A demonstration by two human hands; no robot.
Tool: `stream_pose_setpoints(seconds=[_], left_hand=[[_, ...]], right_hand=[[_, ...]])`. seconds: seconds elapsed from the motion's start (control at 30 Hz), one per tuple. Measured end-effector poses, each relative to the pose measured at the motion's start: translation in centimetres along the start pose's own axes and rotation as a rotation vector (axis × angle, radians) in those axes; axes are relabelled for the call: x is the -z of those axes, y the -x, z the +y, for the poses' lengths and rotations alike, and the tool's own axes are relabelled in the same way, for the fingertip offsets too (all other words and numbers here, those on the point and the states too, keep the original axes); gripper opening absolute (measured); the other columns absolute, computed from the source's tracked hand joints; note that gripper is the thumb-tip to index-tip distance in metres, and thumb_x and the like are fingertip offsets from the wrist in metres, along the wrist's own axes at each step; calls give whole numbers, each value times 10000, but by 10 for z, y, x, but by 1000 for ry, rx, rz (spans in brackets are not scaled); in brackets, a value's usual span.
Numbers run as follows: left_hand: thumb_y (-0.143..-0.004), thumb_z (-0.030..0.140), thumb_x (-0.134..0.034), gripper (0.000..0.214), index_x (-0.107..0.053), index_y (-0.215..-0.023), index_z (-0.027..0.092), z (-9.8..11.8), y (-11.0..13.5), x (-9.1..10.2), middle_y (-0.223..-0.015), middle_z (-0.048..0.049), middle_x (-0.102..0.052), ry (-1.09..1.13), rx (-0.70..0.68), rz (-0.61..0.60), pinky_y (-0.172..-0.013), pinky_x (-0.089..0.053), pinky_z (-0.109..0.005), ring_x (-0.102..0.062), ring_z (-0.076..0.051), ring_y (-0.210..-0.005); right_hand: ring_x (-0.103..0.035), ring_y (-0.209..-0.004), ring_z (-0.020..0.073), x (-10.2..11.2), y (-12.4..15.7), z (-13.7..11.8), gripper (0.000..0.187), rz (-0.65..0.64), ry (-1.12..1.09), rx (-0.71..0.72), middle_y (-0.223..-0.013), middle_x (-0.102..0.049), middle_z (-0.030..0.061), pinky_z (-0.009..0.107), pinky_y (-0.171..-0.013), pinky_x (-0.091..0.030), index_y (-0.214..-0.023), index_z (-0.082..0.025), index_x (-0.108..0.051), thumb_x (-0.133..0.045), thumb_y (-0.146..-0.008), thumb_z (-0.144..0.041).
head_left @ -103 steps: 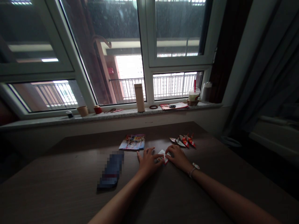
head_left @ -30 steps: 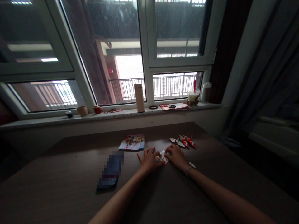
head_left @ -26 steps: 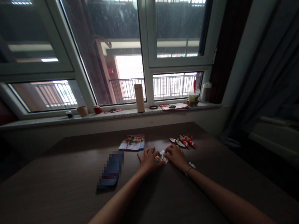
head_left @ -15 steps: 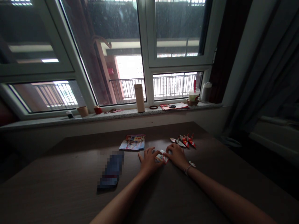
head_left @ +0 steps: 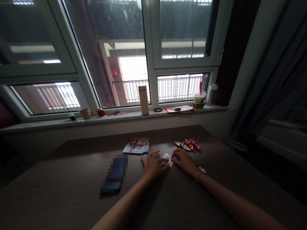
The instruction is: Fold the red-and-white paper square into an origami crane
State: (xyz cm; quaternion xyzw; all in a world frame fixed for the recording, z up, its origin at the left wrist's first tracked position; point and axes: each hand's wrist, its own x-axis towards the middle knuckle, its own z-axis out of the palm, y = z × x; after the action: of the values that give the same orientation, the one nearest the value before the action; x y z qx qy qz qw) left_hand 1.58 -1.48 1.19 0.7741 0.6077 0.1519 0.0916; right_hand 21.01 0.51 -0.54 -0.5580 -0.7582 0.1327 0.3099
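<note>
A small folded piece of paper (head_left: 167, 156), white with red and coloured print, lies on the table between my hands. My left hand (head_left: 153, 164) rests over its left side, index finger and thumb closed on the paper and the other fingers spread on the tabletop. At the paper's right edge, my right hand (head_left: 183, 160) has its fingers curled and pressed together at the tips; its wrist wears a bracelet (head_left: 200, 172). Just beyond the right hand sit several folded paper cranes (head_left: 190, 145) in red and white. Parts of the paper are covered by my fingers.
Colourful printed sheets (head_left: 136, 145) lie beyond my left hand, and a blurred dark blue object (head_left: 114, 175) is left of it. On the windowsill (head_left: 120, 118) stand a beige bottle (head_left: 143, 100), a paper cup (head_left: 85, 113), scissors (head_left: 177, 109) and a drink cup (head_left: 200, 96).
My right hand has drawn slightly to the right and its wrist has lowered, showing more of the paper. My left fingers have shifted a little on the paper.
</note>
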Motion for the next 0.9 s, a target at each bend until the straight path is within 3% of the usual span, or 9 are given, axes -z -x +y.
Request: stream_pose_setpoints(seconds=[0.37, 0.9], left_hand=[[-796, 618, -606, 363, -658, -1141, 523, -1, 0, 1, -1557, 21, -354, 13, 25, -62, -1047, 15, -792, -212, -404, -1444], [-825, 698, -491, 408, -628, -1176, 542, -3, 1, 5, -1565, 24, -342, -35, 33, -99, -1052, 27, -779, -188, -390, -1456]], right_hand=[[-561, -1087, 225, 2, 2, -3, 152, 16, 38, -2, -1051, -644, 27, 360, -941, -375, -843, -246, -691, -663, -812, -392], [-546, -1127, 240, 7, 4, -3, 258, -65, 71, 27, -1126, -623, 42, 388, -971, -386, -952, -245, -659, -712, -760, -409]])
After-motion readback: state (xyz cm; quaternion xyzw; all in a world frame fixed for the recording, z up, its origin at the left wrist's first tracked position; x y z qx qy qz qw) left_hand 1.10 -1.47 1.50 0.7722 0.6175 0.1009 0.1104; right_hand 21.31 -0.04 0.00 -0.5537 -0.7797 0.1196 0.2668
